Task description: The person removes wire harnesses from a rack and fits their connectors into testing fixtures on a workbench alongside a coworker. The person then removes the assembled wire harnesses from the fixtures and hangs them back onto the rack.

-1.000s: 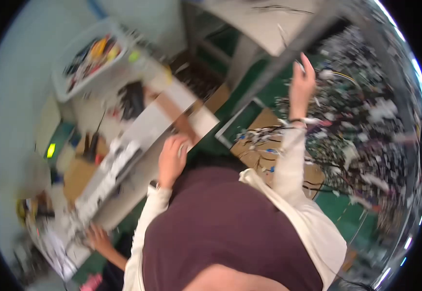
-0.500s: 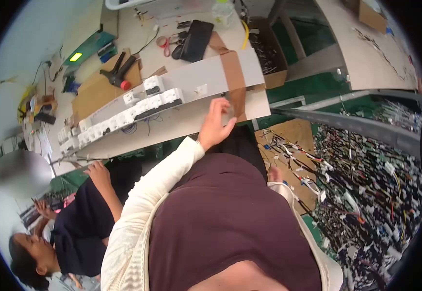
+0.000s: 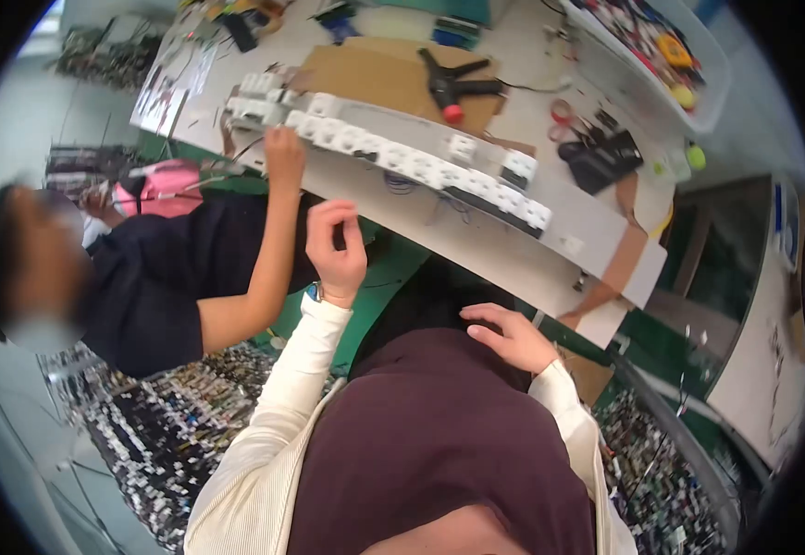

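My left hand (image 3: 336,250) is raised in front of the table edge, its fingers curled and the thumb bent towards them. I can make out nothing in it. A watch (image 3: 314,291) is on that wrist. My right hand (image 3: 513,339) rests over my lap with its fingers stretched out, holding nothing. Beyond the hands, a long grey-white board (image 3: 597,222) lies along the table edge with a row of white socket-like blocks (image 3: 402,165) on it. Brown tape (image 3: 626,264) crosses its right end. Purple wires (image 3: 401,183) hang beneath the row.
A co-worker sits at my left, one hand (image 3: 284,157) at the row's left end. On the table (image 3: 532,92) lie a black tool with a red tip (image 3: 444,85), red-handled scissors (image 3: 562,116) and a bin (image 3: 712,102). Bundled wire harnesses (image 3: 171,416) flank me below.
My view has swung left. My left hand has moved away from the board's taped end to the left, nearer the co-worker. My right hand has come forward into fuller view over my lap.
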The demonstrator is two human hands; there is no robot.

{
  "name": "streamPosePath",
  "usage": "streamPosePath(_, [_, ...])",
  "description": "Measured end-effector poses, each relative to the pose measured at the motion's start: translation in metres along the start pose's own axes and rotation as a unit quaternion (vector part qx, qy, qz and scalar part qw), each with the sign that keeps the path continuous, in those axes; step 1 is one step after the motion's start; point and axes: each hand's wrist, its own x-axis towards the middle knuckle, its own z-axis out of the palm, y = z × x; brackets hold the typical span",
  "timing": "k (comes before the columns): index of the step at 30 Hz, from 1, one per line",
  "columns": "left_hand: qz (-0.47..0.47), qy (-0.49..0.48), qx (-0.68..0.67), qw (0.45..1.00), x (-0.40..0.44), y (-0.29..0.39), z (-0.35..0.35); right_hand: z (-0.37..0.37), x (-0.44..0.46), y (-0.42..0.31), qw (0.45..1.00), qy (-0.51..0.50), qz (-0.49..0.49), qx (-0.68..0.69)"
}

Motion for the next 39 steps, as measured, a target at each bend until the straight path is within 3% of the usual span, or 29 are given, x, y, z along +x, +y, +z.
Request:
streamPosePath(1, [-0.016,-0.050,-0.001,0.999,-0.004,-0.012,-0.010,-0.007,0.016,-0.028,0.997,-0.069,-0.028,0.002])
streamPosePath(2, [-0.063,-0.114,0.004,0.992,-0.016,-0.027,-0.016,-0.009,0.033,-0.046,0.996,-0.065,-0.043,0.031])
streamPosePath(5, [-0.307,0.088,0.054,0.946,-0.077,-0.126,0.004,-0.004,0.092,-0.097,0.994,-0.021,-0.110,0.001])
streamPosePath(6, [-0.310,0.120,0.214,0.919,-0.080,-0.159,0.006,0.004,0.111,-0.109,0.993,0.018,-0.116,-0.010])
streamPosePath(8, [-0.281,0.203,0.243,0.906,-0.080,-0.229,0.014,0.024,0.151,-0.120,0.990,0.066,-0.122,-0.032])
streamPosePath(10, [-0.284,0.163,0.163,0.931,-0.089,-0.298,0.020,0.054,0.196,-0.086,0.982,-0.013,-0.088,0.169])
streamPosePath(11, [-0.283,0.125,0.092,0.947,-0.093,-0.318,0.025,0.071,0.213,-0.071,0.987,0.009,-0.066,0.143])
streamPosePath(12, [-0.293,0.130,0.074,0.944,-0.101,-0.324,0.028,0.088,0.229,-0.056,0.992,0.030,-0.043,0.115])
streamPosePath(14, [-0.363,-0.093,0.153,0.914,-0.129,-0.320,0.027,0.113,0.254,-0.023,0.997,0.058,-0.036,0.041])
streamPosePath(15, [-0.191,0.038,0.199,0.961,-0.113,-0.281,0.022,0.121,0.262,-0.018,0.997,0.057,-0.028,0.031])
streamPosePath(20, [-0.317,0.087,0.148,0.933,-0.068,-0.236,-0.030,0.153,0.299,-0.028,0.989,0.127,-0.059,-0.045])
streamPosePath(22, [-0.113,-0.061,0.333,0.934,0.023,-0.242,0.014,0.161,0.321,-0.037,0.987,0.134,-0.076,-0.055])
streamPosePath(23, [-0.003,-0.133,0.412,0.901,0.072,-0.247,0.036,0.165,0.335,-0.038,0.980,0.139,-0.125,-0.069])
streamPosePath(25, [0.221,-0.260,0.540,0.769,0.113,-0.233,0.025,0.174,0.359,-0.041,0.965,0.133,-0.201,-0.100])
streamPosePath(26, [0.223,-0.260,0.538,0.770,0.112,-0.238,0.027,0.177,0.370,-0.040,0.965,0.136,-0.200,-0.100])
streamPosePath(28, [-0.002,-0.231,0.285,0.930,0.055,-0.220,-0.003,0.182,0.386,-0.033,0.985,-0.002,-0.155,-0.081])
streamPosePath(29, [-0.114,-0.209,0.141,0.961,0.009,-0.198,-0.034,0.186,0.380,-0.047,0.978,-0.029,-0.201,-0.054])
streamPosePath(30, [-0.224,-0.182,-0.008,0.957,-0.035,-0.178,-0.064,0.188,0.376,-0.041,0.978,-0.019,-0.201,-0.053])
streamPosePath(31, [-0.329,-0.149,-0.157,0.919,-0.064,-0.166,-0.080,0.188,0.373,-0.032,0.990,-0.064,-0.104,-0.069])
streamPosePath(32, [-0.423,-0.113,-0.299,0.848,-0.077,-0.159,-0.080,0.187,0.367,-0.027,0.991,-0.108,-0.006,-0.083])
streamPosePath(33, [-0.506,-0.073,-0.429,0.745,-0.082,-0.164,-0.078,0.185,0.356,-0.031,0.991,-0.101,-0.004,-0.083])
streamPosePath(35, [-0.471,-0.061,-0.643,0.600,-0.071,-0.161,-0.081,0.181,0.326,-0.046,0.984,-0.158,0.059,0.053])
streamPosePath(36, [-0.473,-0.061,-0.643,0.599,-0.059,-0.161,-0.083,0.182,0.314,-0.026,0.979,-0.192,0.038,0.048])
streamPosePath(38, [-0.523,-0.050,-0.688,0.501,-0.027,-0.172,-0.081,0.181,0.290,-0.009,0.966,-0.239,0.097,0.000])
streamPosePath(39, [-0.521,-0.056,-0.715,0.463,-0.019,-0.184,-0.078,0.180,0.280,-0.020,0.961,-0.247,0.086,0.086])
